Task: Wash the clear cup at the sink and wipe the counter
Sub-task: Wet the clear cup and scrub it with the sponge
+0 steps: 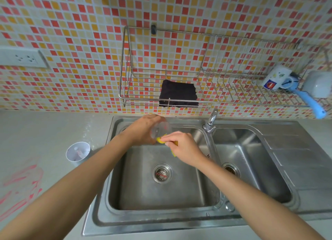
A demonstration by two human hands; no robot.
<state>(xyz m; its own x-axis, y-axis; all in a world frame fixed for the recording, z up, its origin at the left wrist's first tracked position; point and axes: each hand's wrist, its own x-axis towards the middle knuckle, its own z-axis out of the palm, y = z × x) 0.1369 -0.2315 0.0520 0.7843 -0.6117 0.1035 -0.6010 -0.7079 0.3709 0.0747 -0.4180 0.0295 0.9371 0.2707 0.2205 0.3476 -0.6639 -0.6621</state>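
Observation:
Over the left basin of the steel sink my left hand grips the clear cup, tilted on its side with the mouth turned toward my right hand. My right hand pinches a yellow sponge and presses it against the cup's rim. Most of the sponge is hidden under my fingers. The grey counter to the left carries pink smears near its front edge.
A white cup with pink residue stands on the counter beside the sink. The tap rises between the two basins. A wall rack holds a black cloth, a mug and a blue-handled brush. A socket is at left.

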